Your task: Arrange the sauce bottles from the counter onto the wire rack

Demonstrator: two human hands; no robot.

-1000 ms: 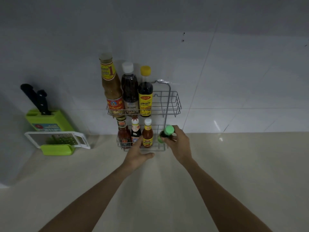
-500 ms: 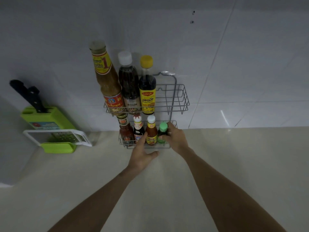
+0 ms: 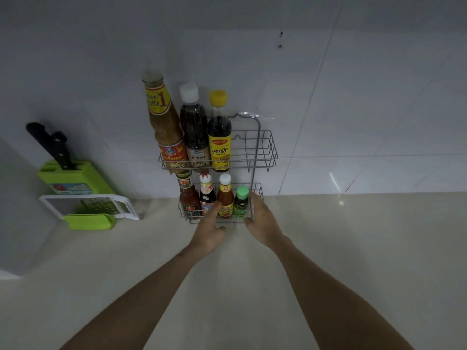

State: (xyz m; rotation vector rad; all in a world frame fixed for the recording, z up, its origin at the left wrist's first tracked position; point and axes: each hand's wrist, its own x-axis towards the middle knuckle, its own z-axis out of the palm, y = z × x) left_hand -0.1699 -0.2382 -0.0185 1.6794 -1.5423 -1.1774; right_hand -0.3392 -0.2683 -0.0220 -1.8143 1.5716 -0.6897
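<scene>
Seven sauce bottles on the two-tier wire rack (image 3: 267,147) against the tiled wall: three tall ones (image 3: 219,137) on the upper tier, four small ones on the lower, the green-capped bottle (image 3: 241,202) rightmost. Left hand (image 3: 208,234) open, fingertips at the lower tier's front. Right hand (image 3: 262,219) open, just beside the green-capped bottle. Two black-handled knives (image 3: 54,145) in a green block left on the desk (image 3: 353,248).

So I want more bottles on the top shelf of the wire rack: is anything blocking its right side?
Nothing visible does. The grey wire rack's top shelf holds three tall bottles at its left; its right side shows only bare wire.
</scene>
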